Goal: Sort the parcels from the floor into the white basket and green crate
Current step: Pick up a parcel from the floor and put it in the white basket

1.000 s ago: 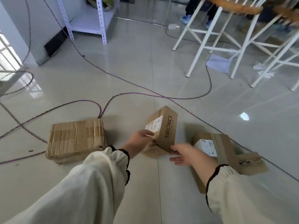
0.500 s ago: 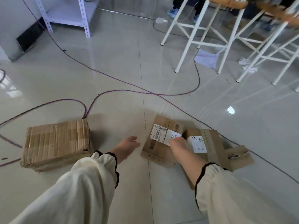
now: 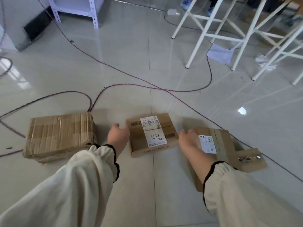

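Note:
Three cardboard parcels lie on the tiled floor. A small box (image 3: pixel 152 135) with a white label marked "A34" lies flat in the middle, label up. My left hand (image 3: pixel 118 135) touches its left side with relaxed fingers. My right hand (image 3: pixel 188 141) hovers just right of it, fingers loose, holding nothing, over a flat brown parcel (image 3: pixel 221 145) with a white label. A larger taped box (image 3: pixel 59 135) sits to the left. Neither the white basket nor the green crate is in view.
Purple and black cables (image 3: pixel 131 86) snake across the floor behind the parcels. White stool legs (image 3: pixel 201 33) stand at the back right, with a paper sheet (image 3: pixel 219 54) under them. A white metal shelf (image 3: pixel 77 9) stands at the back left.
The middle box was held tilted on edge by both hands; it now lies flat with its label up. Both hands have let go and sit at its sides.

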A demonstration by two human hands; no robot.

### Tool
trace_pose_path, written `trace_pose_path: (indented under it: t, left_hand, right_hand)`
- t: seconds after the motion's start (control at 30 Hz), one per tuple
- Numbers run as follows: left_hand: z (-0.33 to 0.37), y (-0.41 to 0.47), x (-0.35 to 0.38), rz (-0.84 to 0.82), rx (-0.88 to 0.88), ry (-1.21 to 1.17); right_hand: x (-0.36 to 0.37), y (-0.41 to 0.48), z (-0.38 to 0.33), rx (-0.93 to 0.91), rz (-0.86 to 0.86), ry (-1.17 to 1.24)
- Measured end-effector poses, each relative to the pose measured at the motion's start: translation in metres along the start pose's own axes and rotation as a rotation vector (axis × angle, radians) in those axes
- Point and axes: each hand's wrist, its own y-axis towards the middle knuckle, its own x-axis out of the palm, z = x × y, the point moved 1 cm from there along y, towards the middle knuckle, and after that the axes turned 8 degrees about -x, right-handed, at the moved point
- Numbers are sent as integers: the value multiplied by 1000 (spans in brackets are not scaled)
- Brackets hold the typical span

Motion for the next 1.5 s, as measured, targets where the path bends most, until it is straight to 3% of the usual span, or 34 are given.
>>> trace_pose_path:
  t: [0.03,0.17,0.37,0.5,0.83,1.0,1.2,1.5]
  left_hand:
    - [-1,-1,0,-57,-39,45]
    - [-3,-9,0,-300,-126,116]
    - [0,-7,-10,-220,-10,122]
    - [0,-7,-11,-240,-22,135]
    - [1,-10,-5,-296,-146,70]
    - [10,-26,-17,-283,-275,-36]
    - [69,-92,-68,-223,-260,-16]
    - [261,-267,-167,-291,-271,-10]
  right_hand:
    - [0,3,1,-60,25,1]
    - [22,8,4,-81,-204,111]
    - [24,7,10,-75,-235,7]
    - [32,4,4,-3,-330,160]
    - [47,-3,-6,89,-390,315]
    - [46,-21,-22,131,-279,485]
    - [-32,-71,-44,128,-308,518]
    - [-283,-148,-145,150,-281,563]
